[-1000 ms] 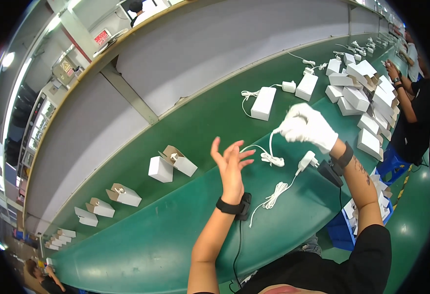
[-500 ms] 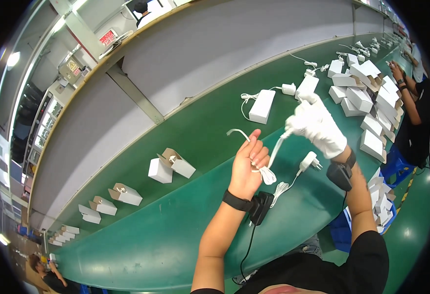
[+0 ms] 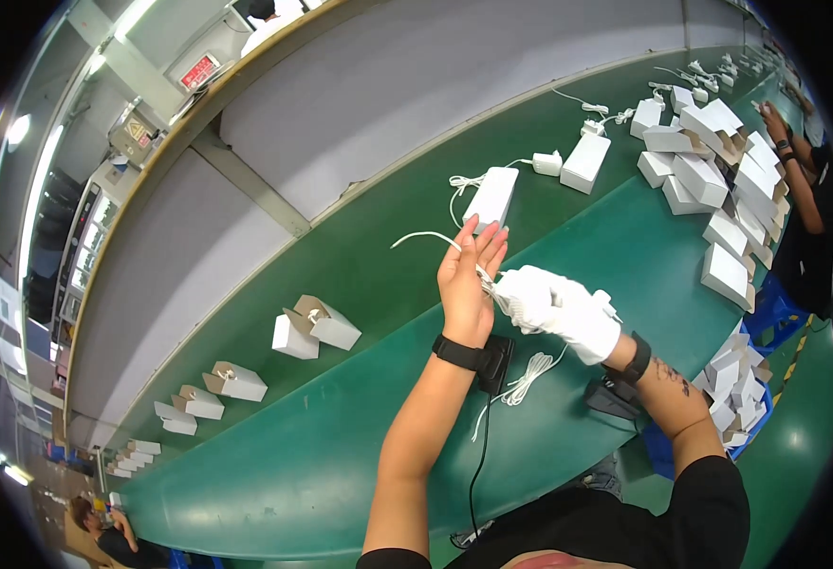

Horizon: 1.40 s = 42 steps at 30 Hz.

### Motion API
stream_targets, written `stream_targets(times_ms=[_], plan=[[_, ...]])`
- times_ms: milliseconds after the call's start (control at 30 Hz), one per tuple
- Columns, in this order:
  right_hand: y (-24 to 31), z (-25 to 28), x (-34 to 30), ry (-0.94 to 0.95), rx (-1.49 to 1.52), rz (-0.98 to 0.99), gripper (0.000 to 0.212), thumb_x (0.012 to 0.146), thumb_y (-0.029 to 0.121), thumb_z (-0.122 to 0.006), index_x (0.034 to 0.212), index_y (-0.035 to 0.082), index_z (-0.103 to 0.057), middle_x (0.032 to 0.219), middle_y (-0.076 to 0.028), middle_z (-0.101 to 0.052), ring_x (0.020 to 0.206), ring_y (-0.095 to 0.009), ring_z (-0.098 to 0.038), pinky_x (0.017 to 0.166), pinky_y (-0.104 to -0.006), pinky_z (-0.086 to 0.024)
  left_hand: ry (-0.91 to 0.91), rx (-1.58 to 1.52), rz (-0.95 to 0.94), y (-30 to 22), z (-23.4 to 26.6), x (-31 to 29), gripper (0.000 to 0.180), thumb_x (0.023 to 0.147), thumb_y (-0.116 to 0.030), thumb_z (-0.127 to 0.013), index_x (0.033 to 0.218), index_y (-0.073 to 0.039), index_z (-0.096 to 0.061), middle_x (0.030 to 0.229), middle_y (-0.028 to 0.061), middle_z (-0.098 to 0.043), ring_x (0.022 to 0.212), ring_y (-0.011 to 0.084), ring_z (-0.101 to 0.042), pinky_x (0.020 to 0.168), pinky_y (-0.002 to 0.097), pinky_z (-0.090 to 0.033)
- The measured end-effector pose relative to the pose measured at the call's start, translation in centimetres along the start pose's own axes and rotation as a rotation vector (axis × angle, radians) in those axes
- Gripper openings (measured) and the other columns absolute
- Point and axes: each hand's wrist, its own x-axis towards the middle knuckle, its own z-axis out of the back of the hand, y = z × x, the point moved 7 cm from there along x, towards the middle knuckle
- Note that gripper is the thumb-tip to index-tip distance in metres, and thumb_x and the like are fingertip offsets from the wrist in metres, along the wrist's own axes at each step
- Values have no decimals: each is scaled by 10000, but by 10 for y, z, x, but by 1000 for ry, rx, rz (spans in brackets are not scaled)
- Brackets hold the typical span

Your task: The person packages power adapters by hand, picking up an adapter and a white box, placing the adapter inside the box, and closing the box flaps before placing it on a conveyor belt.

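Note:
My left hand [image 3: 467, 296] is bare, its fingers stretched upward but together around a white cable [image 3: 424, 234]. One end of that cable curves out to the left. Against its palm, my right hand [image 3: 561, 311], in a white glove, is closed on the cable's bundled part [image 3: 489, 284]. Whatever else the glove covers is hidden. A white plug adapter [image 3: 605, 303] shows partly behind the glove. Its coiled cable [image 3: 528, 379] lies on the green table mat [image 3: 341, 436], below my hands. Just beyond my left fingertips lies a closed white box [image 3: 490, 199].
Another white box [image 3: 585, 163] and a plug adapter [image 3: 547, 164] lie at the back. Open boxes [image 3: 331, 324] line the left. Many boxes are piled [image 3: 711, 180] at the right, near a co-worker's arm [image 3: 801, 175]. A blue bin [image 3: 661, 450] holding boxes stands below the table's right edge.
My right hand has come down and left, from apart to meeting my left palm. My left fingers have straightened, and more of the cable's free end sticks out leftward.

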Motion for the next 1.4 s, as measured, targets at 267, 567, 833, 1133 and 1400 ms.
stream_targets(times_ms=[267, 567, 833, 1133, 1400], plan=[[-29, 31, 10, 26, -28, -46, 433, 830, 93, -624, 1243, 36, -504, 1005, -18, -584, 912, -116, -574, 812, -267, -480, 252, 212, 57, 29, -30, 20, 406, 1004, -204, -431, 1332, 34, -424, 1220, 211, -568, 1075, 260, -597, 957, 348, -467], [13, 84, 2, -284, 52, 169, 467, 755, 157, -733, 1149, 43, -511, 1027, -84, -584, 845, -146, -590, 748, -267, -479, 275, 961, 16, 37, 4, 133, 696, 905, -472, -532, 1375, 19, -384, 1202, 153, -579, 1123, 273, -550, 946, 376, -428], [45, 64, -52, -282, 235, -31, 624, 766, 365, -758, 1212, 3, -514, 971, -90, -611, 731, -153, -607, 636, -270, -487, 305, 1081, 212, 34, 74, 123, 806, 713, -206, -770, 1364, 18, -350, 1203, 104, -558, 1136, 238, -524, 962, 368, -417], [77, 52, -62, -146, -72, -323, 415, 818, 269, -710, 1095, -23, -610, 823, -51, -626, 689, -111, -588, 592, -245, -466, 440, 744, 276, 15, 44, 3, 936, 631, -70, -810, 1413, -45, -296, 1322, 85, -463, 1232, 228, -449, 1028, 354, -361], [19, 63, -4, 183, -123, -378, 347, 814, 180, -677, 1102, -4, -621, 808, -47, -629, 687, -115, -582, 593, -268, -476, 808, 994, 135, 58, 24, -15, 1016, 593, -101, -846, 1421, -52, -260, 1324, 113, -449, 1237, 230, -429, 1045, 358, -343]])
